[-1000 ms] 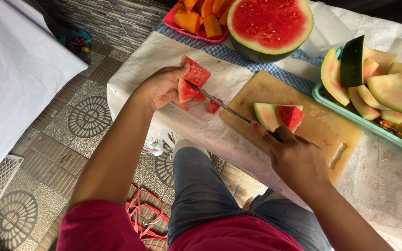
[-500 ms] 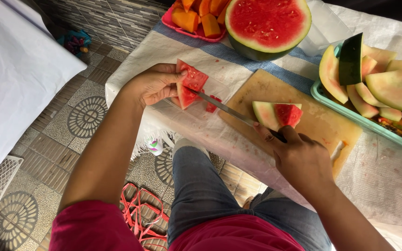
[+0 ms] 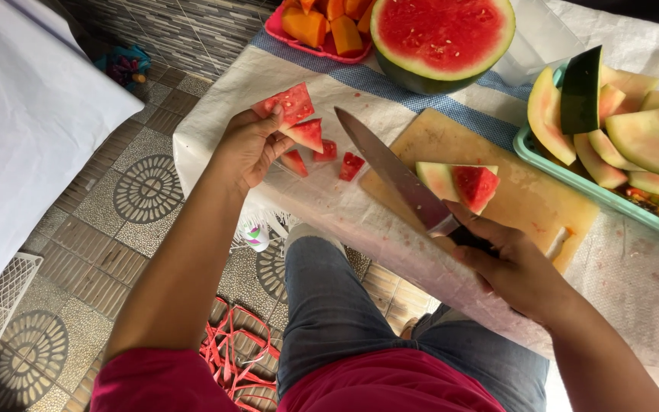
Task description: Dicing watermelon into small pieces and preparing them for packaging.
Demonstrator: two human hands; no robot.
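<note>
seemingly mid-trim, the left hand (image 3: 249,145) grips watermelon wedges (image 3: 295,114) while the right hand (image 3: 516,267) clenches a knife (image 3: 394,172); the blade is best angled away from fingers.

Left hand (image 3: 249,145) curled in a loose grip, right hand (image 3: 516,267) fisted tight, both arms outstretched.

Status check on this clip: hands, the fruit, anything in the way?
Left hand holds watermelon pieces. Right hand grips knife. Rind wedge on cutting board. Nothing obstructing.
</note>
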